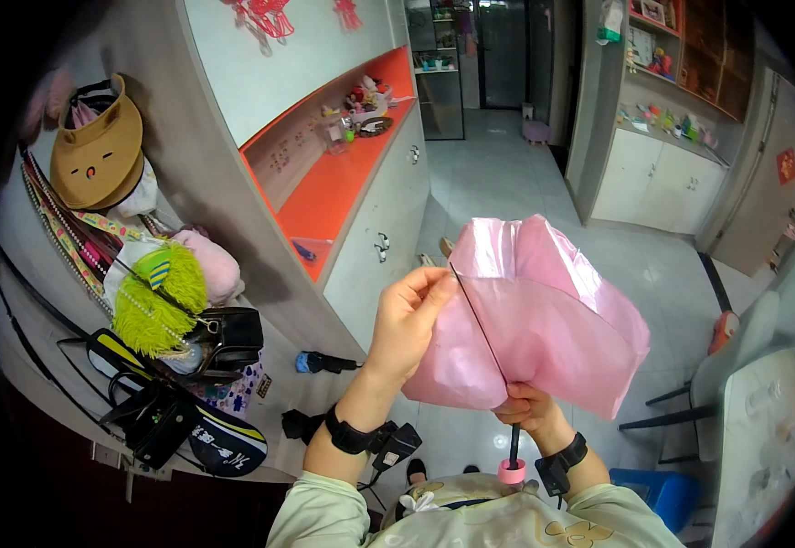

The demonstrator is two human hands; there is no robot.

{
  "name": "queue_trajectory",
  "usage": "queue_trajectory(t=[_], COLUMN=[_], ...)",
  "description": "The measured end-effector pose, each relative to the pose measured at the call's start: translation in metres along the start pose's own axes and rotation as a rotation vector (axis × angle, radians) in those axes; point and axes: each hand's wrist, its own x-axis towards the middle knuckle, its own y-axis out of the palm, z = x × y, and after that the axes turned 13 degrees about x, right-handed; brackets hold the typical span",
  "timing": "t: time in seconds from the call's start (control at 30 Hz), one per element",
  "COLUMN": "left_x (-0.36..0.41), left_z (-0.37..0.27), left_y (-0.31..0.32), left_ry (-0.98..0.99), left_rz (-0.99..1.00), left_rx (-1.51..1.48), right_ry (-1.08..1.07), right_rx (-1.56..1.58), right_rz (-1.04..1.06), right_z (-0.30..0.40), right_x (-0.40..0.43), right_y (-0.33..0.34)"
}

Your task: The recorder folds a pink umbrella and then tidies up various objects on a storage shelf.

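A pink umbrella (548, 329) with a glossy canopy, gathered into loose folds, is in front of me. My left hand (411, 318) pinches the left edge of the canopy between thumb and fingertips, at the upper end of a thin dark rib or edge line (478, 318). Lower down, my right hand (529, 409) is closed around the bunched fabric where it meets the black shaft (515, 438). A pink handle end (511, 471) points toward my body. The folds hide part of the right hand's fingers.
On the left hang a tan visor (96, 154), a green fluffy bag (157, 298) and black bags (229, 342). A cabinet (377, 226) with an orange shelf stands ahead. To the right are a chair (733, 353), a table (754, 425) and a blue bin (654, 496).
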Motion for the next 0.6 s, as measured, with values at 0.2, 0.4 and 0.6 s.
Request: queue_trajectory(t=[0.2,0.4,0.6], left_x=[0.0,0.003,0.003], left_z=[-0.006,-0.002,-0.007], left_y=[0.004,-0.002,-0.001], left_ry=[-0.167,-0.189,-0.189], left_rz=[-0.08,-0.107,-0.124], left_rx=[-0.377,-0.417,-0.446], right_ry=[-0.069,-0.058,-0.021], right_rx=[-0.029,-0.055,0.084], right_rz=[0.006,-0.021,0.102], right_z=[0.0,0.0,0.001], right_x=[0.0,0.002,0.005], right_y=[0.0,-0.002,-0.011])
